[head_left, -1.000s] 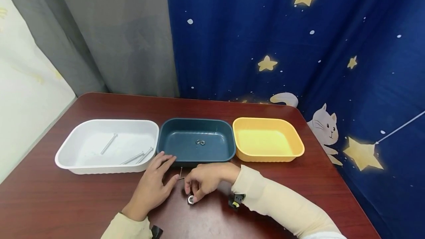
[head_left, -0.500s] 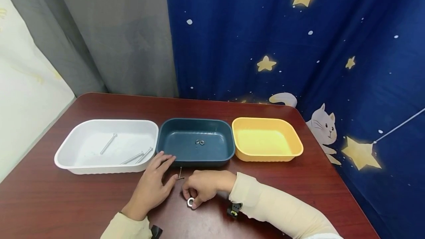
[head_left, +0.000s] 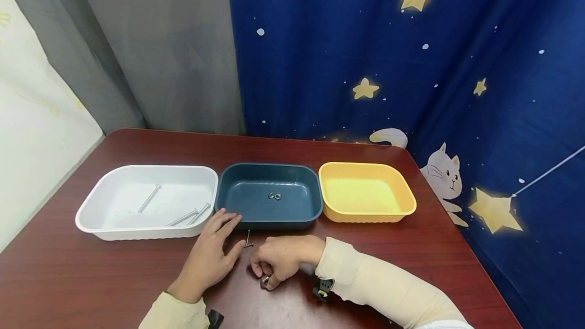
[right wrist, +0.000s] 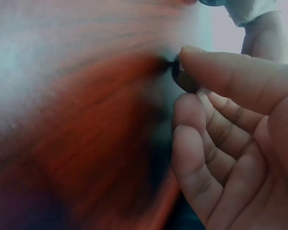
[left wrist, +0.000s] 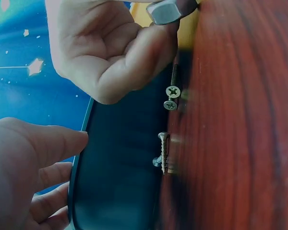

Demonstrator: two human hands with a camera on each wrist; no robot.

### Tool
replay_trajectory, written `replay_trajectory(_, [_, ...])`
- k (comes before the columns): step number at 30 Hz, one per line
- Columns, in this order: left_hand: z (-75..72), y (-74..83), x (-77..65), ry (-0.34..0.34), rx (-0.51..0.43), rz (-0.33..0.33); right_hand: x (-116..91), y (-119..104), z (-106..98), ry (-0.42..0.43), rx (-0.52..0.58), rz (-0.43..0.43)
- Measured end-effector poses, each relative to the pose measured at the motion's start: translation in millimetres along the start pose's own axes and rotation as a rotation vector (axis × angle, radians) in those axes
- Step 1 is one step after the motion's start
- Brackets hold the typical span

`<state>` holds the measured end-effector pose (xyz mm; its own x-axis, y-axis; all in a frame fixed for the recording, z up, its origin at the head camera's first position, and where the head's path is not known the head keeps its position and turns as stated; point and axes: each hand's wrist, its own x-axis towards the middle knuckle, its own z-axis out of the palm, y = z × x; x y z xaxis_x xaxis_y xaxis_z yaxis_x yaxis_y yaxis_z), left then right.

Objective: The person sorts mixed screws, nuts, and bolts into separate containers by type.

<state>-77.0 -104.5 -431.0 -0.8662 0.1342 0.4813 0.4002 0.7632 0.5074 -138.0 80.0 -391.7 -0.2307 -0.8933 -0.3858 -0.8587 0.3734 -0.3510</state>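
My right hand [head_left: 281, 258] is low over the front of the table and pinches a metal hex nut [head_left: 264, 282] between thumb and fingers. In the left wrist view the faceted side of the nut [left wrist: 165, 13] shows; the right wrist view has it dark at the fingertips. My left hand [head_left: 210, 255] lies with its fingers extended, fingertips on the near rim of the dark blue tray [head_left: 269, 225]. Between the hands, by that tray, several screws lie on the table, among them a pointed screw [left wrist: 163, 152] and a cross-head screw [left wrist: 173, 91].
Inside the blue tray are two nuts [head_left: 274, 196]. A white tray [head_left: 91, 212] with several long bolts [head_left: 150, 198] stands left of it, a yellow tray [head_left: 370, 217] right of it. All three stand in a row on the red-brown table [head_left: 114, 278], with curtains behind.
My right hand has come slightly nearer the front edge with the nut, and the nut has turned from showing its hole to a tilted side. The left hand keeps its place.
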Motion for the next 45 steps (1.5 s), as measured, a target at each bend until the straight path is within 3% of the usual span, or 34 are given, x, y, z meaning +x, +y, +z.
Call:
replay_trajectory(11, [0.0,-1.1,-0.8,-0.012,-0.001,-0.018,-11,16,-30,0.061,0.173,-0.045])
replay_trajectory(21, [0.5,0.3,-5.2,-0.026,0.011,-0.024,-16,43,-56,0.179,0.424,0.004])
replay_trajectory(26, [0.5,0.9,-4.2,-0.032,0.008,-0.038,-14,57,-67,0.203,0.44,0.036])
replay_trajectory(31, [-0.5,2.1,-0.4,-0.049,0.007,-0.056,-10,72,-78,0.187,0.432,0.078])
replay_trajectory(38, [1.3,2.3,4.0,-0.04,0.005,-0.035,-8,91,-88,0.124,0.605,0.19])
replay_trajectory(45, [-0.4,1.9,-2.1,-0.036,0.007,-0.037,5,101,-93,0.093,0.662,0.287])
